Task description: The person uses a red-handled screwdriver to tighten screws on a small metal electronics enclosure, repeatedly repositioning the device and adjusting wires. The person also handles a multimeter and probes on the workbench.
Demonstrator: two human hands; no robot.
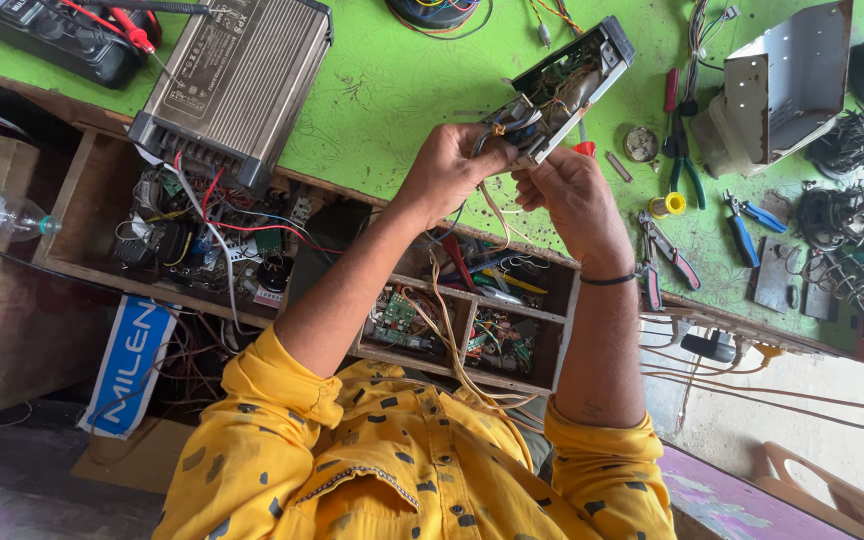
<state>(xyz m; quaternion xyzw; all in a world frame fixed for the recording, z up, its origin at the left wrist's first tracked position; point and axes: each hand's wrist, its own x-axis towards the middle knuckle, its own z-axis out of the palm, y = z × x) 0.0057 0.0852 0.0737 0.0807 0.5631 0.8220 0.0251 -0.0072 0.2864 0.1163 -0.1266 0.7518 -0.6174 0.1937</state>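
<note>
Nearest the camera, the person's yellow spotted shirt [402, 470] fills the bottom of the view, both forearms rising from it over open wooden drawers [472, 330] packed with circuit boards and wires. Above the drawers, the left hand [449, 170] and right hand [574, 198] meet around the near end of an opened metal electronics case [564, 85], held in the air above the green counter [392, 90]. The case's long axis runs up and to the right, away from the fingers, its wired inside facing the person. The left fingers close on the lower left corner; the right fingers pinch narrowly at the near edge beside them. Both hands are equally near. Farther off lie pliers [685, 160], a ribbed grey power supply [237, 80] and a bent metal cover [787, 85].
</note>
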